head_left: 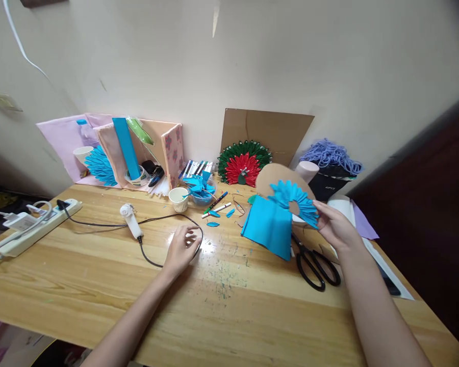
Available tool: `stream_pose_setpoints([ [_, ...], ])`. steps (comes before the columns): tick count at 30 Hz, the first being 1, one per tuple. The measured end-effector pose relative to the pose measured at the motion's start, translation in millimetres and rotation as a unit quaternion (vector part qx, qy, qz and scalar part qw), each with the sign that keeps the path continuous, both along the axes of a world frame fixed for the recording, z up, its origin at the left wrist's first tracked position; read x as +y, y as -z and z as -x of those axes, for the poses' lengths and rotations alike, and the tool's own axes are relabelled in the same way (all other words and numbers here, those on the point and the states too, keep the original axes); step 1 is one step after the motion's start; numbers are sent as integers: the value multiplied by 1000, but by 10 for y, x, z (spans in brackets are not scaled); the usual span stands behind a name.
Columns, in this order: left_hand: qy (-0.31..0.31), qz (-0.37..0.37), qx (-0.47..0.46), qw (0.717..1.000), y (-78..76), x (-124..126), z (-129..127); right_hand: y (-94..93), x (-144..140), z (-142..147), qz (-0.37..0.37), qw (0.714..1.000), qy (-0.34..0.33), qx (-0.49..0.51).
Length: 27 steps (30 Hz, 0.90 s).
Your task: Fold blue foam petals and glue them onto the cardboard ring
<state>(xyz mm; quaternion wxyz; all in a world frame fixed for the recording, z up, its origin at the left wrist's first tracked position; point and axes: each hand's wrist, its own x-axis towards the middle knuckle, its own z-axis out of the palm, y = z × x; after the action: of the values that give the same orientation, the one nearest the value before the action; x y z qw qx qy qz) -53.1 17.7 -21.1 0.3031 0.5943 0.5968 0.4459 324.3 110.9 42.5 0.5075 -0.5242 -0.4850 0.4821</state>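
My right hand [335,224] pinches the edge of a petal-covered piece [290,196], a ring of blue pleated petals with a bare brown centre. It is held above the right side of the table. Behind it is a rounded brown cardboard piece [272,175]. Below it lie a blue sheet [270,227] and black-handled scissors [313,262], whose blades are partly hidden. On the table, my left hand [182,248] rests with loosely curled fingers apart and nothing visible in them, beside a black cord [176,215]. The cord leads to a white glue gun [130,221].
A paper cup [178,200] and a tub of blue scraps [202,189] stand mid-table, near pens [219,203]. Behind are a red-green petal fan [245,163] and cardboard sheet [265,130]. A power strip [34,232] lies left. Blue-purple yarn [331,155] sits right.
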Motion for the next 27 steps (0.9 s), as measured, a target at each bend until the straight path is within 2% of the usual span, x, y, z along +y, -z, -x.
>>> stream_pose_setpoints([
  [3,60,-36,148,986,-91,137,-106,-22,-3,-55,23,1000,-1,18],
  [5,67,-42,222,972,-112,294,-191,-50,-29,-23,48,998,-26,-7],
  [9,46,-11,290,956,-25,583,-316,-99,-83,41,78,991,-89,-69],
  [12,34,-9,291,956,60,652,-332,-67,-81,24,97,987,-103,-80],
  [17,37,-15,208,977,72,586,-274,107,-17,-1,159,978,-87,-99],
  [21,33,24,40,998,54,543,-210,199,13,9,200,965,-100,-136],
  [23,31,43,-42,998,56,522,-163,162,-9,19,202,955,-75,-204],
  [25,31,66,-106,992,47,484,-98,62,-71,77,151,931,8,-331],
  [27,32,82,-142,986,14,423,-15,-64,-173,235,26,877,127,-463],
])
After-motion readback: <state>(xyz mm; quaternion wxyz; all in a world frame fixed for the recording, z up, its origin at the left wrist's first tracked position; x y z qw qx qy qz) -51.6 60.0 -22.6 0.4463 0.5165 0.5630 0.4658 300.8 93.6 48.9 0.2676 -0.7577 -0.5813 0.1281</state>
